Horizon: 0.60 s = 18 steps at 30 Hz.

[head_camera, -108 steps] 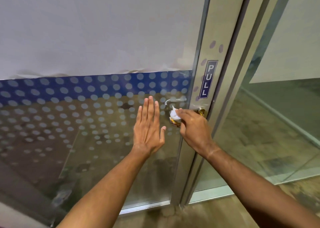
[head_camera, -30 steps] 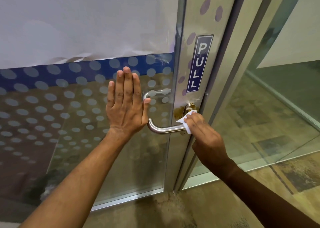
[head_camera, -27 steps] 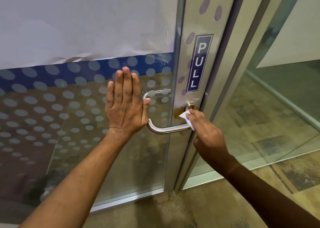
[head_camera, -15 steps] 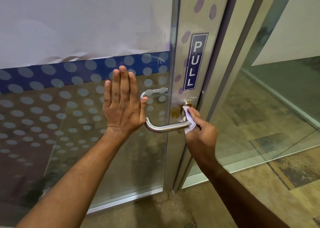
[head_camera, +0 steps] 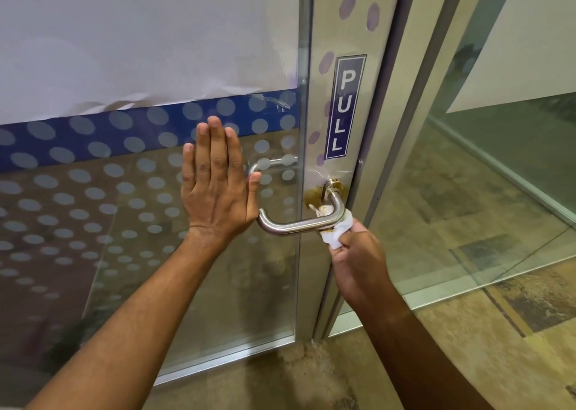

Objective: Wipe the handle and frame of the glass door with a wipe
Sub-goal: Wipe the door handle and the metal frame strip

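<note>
**Wipe at the handle's bend; bar runs left from the right hand**

Right hand [head_camera: 358, 260] sits below and just right of the handle [head_camera: 299, 224], fingers curled round a bunched white wipe [head_camera: 338, 232]. Wipe is pressed up against the underside of the bend where the bar turns toward the frame [head_camera: 324, 51]. A corner of it pokes up behind the bar, stained brown. Brown smear [head_camera: 311, 196] on the frame around the handle's mount, just above the wipe.

Left hand [head_camera: 218, 185] is flat and wide on the glass door [head_camera: 124, 207], fingers straight and together, thumb out, holding nothing. It lies just left of the handle's free curved end; whether the palm edge touches the bar I cannot tell.

Key relation: the handle's long axis is horizontal and stretches leftward from the right hand toward the left hand. Right hand is the nearer one for wiping and already has the wipe on the metal. Likely next stroke goes left along the bar, or up around the bend to the mount and smear. The frame strip runs vertically, above the right hand, past the PULL sign [head_camera: 343, 107]. Frame looks not yet cleaned, judging by the smear.
</note>
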### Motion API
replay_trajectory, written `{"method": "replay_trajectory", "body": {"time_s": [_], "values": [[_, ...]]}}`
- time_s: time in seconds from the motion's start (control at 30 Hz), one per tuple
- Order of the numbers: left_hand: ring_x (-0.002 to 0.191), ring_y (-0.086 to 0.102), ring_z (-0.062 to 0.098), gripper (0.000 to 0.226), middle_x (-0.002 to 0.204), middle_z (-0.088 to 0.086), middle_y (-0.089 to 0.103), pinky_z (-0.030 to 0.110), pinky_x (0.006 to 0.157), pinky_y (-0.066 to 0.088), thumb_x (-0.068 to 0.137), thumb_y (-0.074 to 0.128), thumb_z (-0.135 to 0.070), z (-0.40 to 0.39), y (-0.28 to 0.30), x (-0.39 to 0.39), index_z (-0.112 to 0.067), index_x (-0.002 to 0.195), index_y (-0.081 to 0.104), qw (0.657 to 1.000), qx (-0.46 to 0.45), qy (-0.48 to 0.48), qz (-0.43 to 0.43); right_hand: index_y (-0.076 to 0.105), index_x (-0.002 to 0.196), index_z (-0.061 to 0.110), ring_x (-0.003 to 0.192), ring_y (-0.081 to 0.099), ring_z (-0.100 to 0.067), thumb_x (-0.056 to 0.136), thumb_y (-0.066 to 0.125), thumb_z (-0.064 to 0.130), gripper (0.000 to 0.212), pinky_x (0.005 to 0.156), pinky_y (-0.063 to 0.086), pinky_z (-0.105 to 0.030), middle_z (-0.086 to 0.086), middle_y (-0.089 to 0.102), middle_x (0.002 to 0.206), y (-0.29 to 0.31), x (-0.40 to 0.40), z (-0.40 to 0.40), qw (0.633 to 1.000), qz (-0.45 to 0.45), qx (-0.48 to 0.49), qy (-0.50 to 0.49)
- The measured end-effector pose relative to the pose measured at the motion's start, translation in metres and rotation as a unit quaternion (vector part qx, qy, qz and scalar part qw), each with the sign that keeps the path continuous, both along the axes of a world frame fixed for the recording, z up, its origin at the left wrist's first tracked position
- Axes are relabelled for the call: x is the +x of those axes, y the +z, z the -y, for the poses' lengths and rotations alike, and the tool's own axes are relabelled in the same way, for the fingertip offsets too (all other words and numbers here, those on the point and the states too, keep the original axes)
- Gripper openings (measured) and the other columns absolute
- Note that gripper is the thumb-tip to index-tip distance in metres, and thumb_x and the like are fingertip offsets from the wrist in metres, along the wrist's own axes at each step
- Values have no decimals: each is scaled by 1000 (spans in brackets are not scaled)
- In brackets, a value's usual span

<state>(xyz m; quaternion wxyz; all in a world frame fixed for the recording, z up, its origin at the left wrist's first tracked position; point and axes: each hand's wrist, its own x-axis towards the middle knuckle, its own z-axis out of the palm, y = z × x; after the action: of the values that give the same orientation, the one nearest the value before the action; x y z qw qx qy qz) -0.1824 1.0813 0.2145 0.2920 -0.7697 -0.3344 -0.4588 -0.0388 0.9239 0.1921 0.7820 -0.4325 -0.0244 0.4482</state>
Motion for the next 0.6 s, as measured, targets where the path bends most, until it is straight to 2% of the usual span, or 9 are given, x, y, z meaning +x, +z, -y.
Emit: {"method": "replay_trajectory", "body": {"time_s": [0.07,0.1,0.17,0.2,0.27,0.37,0.43,0.5,0.6], "values": [[150,-26,15,82,161,-1,-35,34,123,-14,102,34,-41,3,2,-1,-14,155,-23,1000,-11,-3,-3,62,120,1,82,70,-15,89,36,-20,46,62,55,-18,-11,73,100,-6,4,8,994,98,-27,-38],[150,-25,14,83,163,3,-30,34,123,-14,101,37,-39,5,2,-1,-13,156,-20,1000,-15,-4,3,63,119,1,77,71,-12,90,42,-20,41,62,58,-20,-9,74,94,-7,7,11,988,137,-32,-64],[151,-21,15,82,164,19,-5,36,125,-10,98,49,-34,7,5,-2,-1,157,0,1000,-20,-15,20,65,117,1,82,72,-14,90,53,-16,34,78,61,-31,-12,74,99,-8,16,14,963,236,-48,-121],[152,-19,15,79,159,24,7,37,125,-8,96,53,-31,8,8,-1,4,154,12,999,-17,-26,26,65,117,2,88,72,-18,90,56,-14,33,86,60,-37,-14,73,102,-8,21,16,939,304,-60,-145],[152,-17,16,71,154,27,16,38,125,-7,95,53,-29,7,17,3,8,149,24,998,-10,-42,36,68,117,7,96,70,-22,91,54,-10,33,90,57,-41,-10,72,104,-6,29,17,863,467,-88,-172],[152,-18,14,69,153,26,16,36,125,-8,98,44,-35,6,27,10,7,148,24,998,-3,-34,48,73,110,4,78,65,-22,82,50,-7,38,69,54,-33,-8,69,88,4,39,14,714,668,-91,-188],[152,-19,14,68,153,26,16,35,125,-8,99,40,-37,6,27,11,7,148,23,999,2,-24,48,73,109,3,68,59,-23,74,50,-10,45,61,46,-28,-11,66,80,12,42,7,634,745,-99,-182],[152,-17,15,66,153,25,16,36,126,-7,101,37,-38,5,25,10,6,148,24,999,7,-19,42,73,111,5,68,57,-25,73,51,-8,46,60,43,-27,-12,63,79,20,43,0,584,789,-104,-158],[153,-15,18,65,154,26,18,38,126,-4,102,36,-37,3,24,9,6,149,25,999,17,-14,35,73,113,8,76,60,-32,81,52,3,38,61,49,-35,-14,65,82,27,42,-7,526,838,-103,-107]]}}
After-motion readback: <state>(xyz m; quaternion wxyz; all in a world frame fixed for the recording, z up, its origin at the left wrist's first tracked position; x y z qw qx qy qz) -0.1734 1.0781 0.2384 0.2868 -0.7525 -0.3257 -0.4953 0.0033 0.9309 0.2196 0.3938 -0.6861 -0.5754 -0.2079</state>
